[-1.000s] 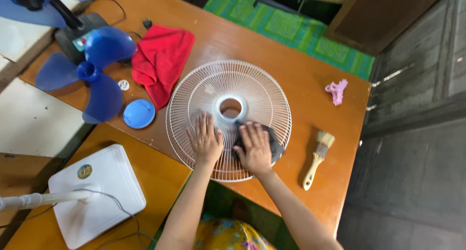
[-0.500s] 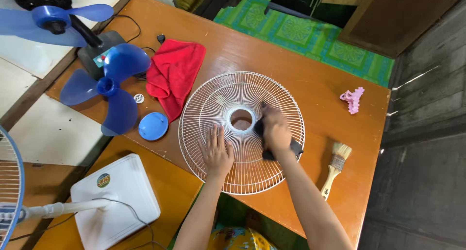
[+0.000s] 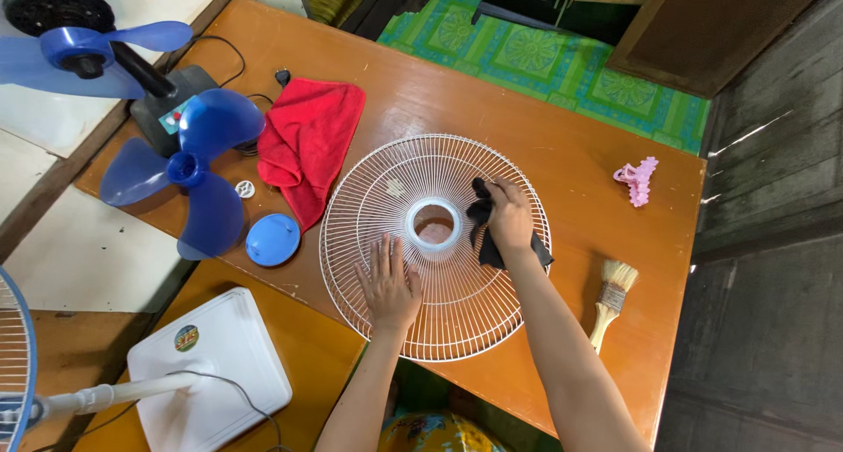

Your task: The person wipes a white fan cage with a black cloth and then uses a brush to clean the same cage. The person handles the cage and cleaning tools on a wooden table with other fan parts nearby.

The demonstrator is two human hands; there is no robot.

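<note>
A table [image 3: 562, 153] is carrying a white grille [image 3: 386, 224] lying flat at its middle. The left hand [image 3: 389, 285] is pressing on the grille, fingers spread; the right hand [image 3: 509, 216] is clutching a dark cloth [image 3: 488, 248] against the wires.

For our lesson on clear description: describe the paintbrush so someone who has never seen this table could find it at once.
Start at the orange wooden table and find the round white fan grille in its middle. Just right of the grille, near the table's front right edge, lies the paintbrush. It alone has a pale wooden handle and light bristles, unlike the pink hair clip farther back.
</note>
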